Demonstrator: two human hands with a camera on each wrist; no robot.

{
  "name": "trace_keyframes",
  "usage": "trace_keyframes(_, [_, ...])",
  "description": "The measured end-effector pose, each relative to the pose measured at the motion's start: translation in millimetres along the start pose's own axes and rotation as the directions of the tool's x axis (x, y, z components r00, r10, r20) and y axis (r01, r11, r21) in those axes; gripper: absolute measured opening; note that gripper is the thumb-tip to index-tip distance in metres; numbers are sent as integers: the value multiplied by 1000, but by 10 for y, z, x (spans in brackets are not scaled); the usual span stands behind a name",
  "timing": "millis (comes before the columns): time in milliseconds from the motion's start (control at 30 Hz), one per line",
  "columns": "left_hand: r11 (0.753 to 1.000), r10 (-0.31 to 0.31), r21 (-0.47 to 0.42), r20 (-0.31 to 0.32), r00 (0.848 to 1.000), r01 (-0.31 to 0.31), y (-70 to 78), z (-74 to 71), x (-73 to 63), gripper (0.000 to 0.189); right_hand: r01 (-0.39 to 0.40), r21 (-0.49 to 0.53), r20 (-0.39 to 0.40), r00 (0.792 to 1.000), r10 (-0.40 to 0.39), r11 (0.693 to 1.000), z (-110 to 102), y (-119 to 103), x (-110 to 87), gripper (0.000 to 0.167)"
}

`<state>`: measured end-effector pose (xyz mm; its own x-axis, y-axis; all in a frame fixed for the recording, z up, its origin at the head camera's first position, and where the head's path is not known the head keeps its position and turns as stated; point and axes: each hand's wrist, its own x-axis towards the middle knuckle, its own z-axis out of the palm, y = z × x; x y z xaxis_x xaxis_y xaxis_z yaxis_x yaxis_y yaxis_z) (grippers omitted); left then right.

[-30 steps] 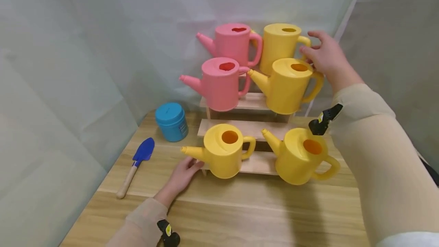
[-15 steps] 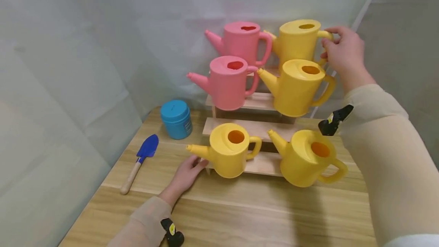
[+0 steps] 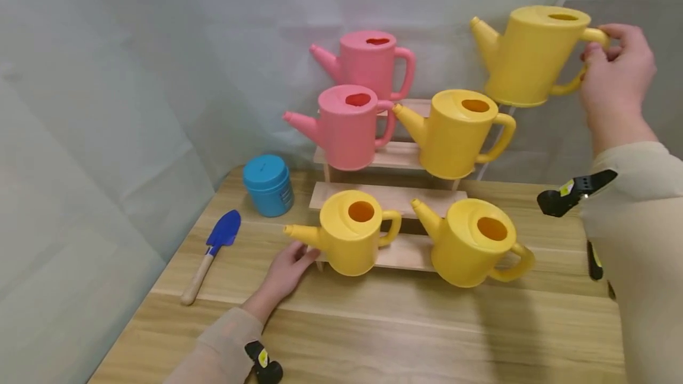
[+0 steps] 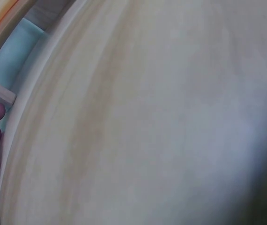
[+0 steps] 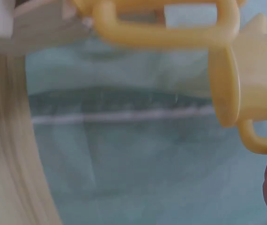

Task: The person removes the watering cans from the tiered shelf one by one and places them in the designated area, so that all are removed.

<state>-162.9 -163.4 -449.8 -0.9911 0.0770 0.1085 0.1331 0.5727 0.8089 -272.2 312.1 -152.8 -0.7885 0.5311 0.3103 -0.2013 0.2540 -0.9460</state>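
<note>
- The right hand (image 3: 619, 70) grips the handle of a yellow watering can (image 3: 533, 55), thumb and fingers round it, and holds the can in the air beyond the right end of the wooden rack (image 3: 389, 197).
- A second ago that hand was only beside the handle; half a second ago the can was behind the yellow can of the second tier (image 3: 456, 141). It is now higher and farther right.
- The left hand (image 3: 287, 271) has stayed at the left end of the rack's lowest tier; whether its fingers close round the wood I cannot tell.
- The right wrist view adds the lifted can's base and the gap between it and the rack; the left wrist view shows fingertips near the end of a wooden piece.
- Two more yellow cans stand on the lowest tier, one at the left (image 3: 349, 236), its spout above the left hand, one at the right (image 3: 472, 248).
- The lower pink can (image 3: 347, 132) partly hides the upper pink can (image 3: 368, 64).
- A blue jar (image 3: 268, 185) stands near the table's (image 3: 427, 336) back left corner; a trowel (image 3: 221, 231) lies along its left edge.
</note>
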Motion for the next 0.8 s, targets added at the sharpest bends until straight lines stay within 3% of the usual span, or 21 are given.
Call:
trace_keyframes(133, [1000, -10, -11, -2, 1000, 10, -6, -28, -12, 31, -23, 0, -56, 998, 23, 1000, -211, 167, -31, 24])
trace_keyframes(333, [999, -38, 10, 0, 999, 38, -44, -84, -43, 44, -60, -20, -92, 994, 58, 998, -397, 523, -152, 27])
trace_keyframes(600, [999, -45, 26, -7, 999, 45, -75, -108, -52, 48, -119, -56, -96, 989, 113, 991, -465, 982, -387, 30])
trace_keyframes(800, [999, -37, 39, -9, 999, 37, -63, -98, -28, 49, -123, -195, -107, 989, 104, 973, -490, 1333, -574, 30])
